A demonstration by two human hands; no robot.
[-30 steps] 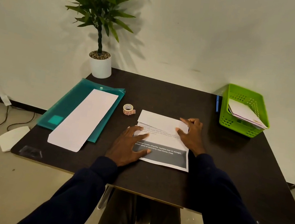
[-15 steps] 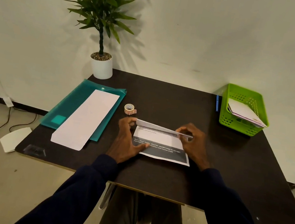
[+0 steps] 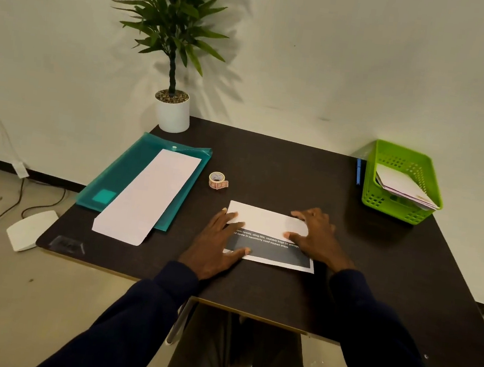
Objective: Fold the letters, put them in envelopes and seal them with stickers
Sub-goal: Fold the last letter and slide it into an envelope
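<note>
A printed letter lies on the dark table in front of me, its far part folded over toward me so a white flap covers the upper half and a dark grey band shows below. My left hand presses flat on the letter's left side, fingers spread. My right hand presses flat on the flap's right end. A long white envelope rests on a teal folder to the left. A small sticker roll stands behind the letter.
A green basket holding envelopes sits at the far right, a blue pen beside it. A potted plant stands at the table's far left corner. Cables and a white object lie on the floor left.
The far flap, lying folded a second ago, was lifted and pulled toward me by both hands; it now lies lower over the text and both hands press it flat.
</note>
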